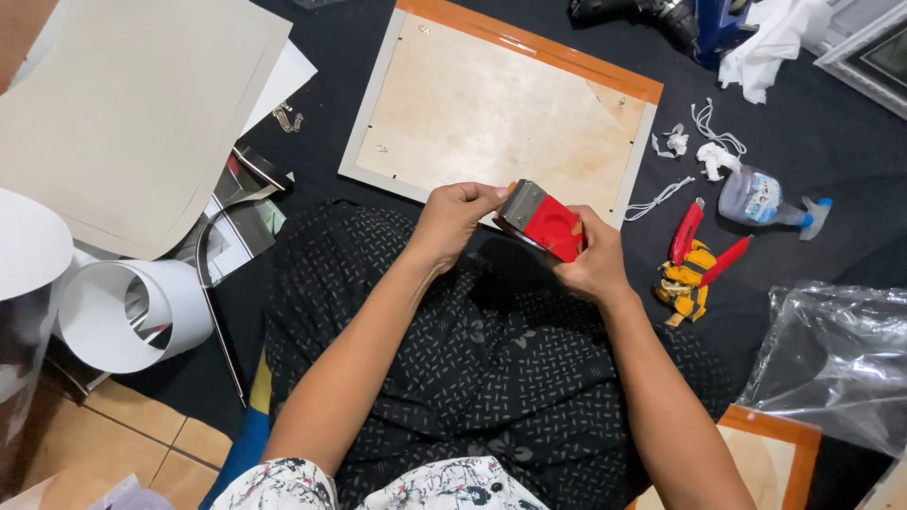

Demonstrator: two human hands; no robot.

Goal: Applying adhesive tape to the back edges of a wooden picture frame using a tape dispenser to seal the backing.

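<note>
A red tape dispenser (546, 222) sits gripped between both hands above the lap, the right hand (593, 260) wrapped around its body while the left hand (455, 212) pinches its metal end, apparently freeing the tape for the wooden frame back (491, 109) (orange tape along its top edge). A clear spray bottle (761, 200) with a pale label lies at right, crumpled clear plastic (836, 354) below it.

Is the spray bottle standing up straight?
No, the spray bottle lies on its side on the dark cloth, right of the picture frame, away from both hands.
</note>
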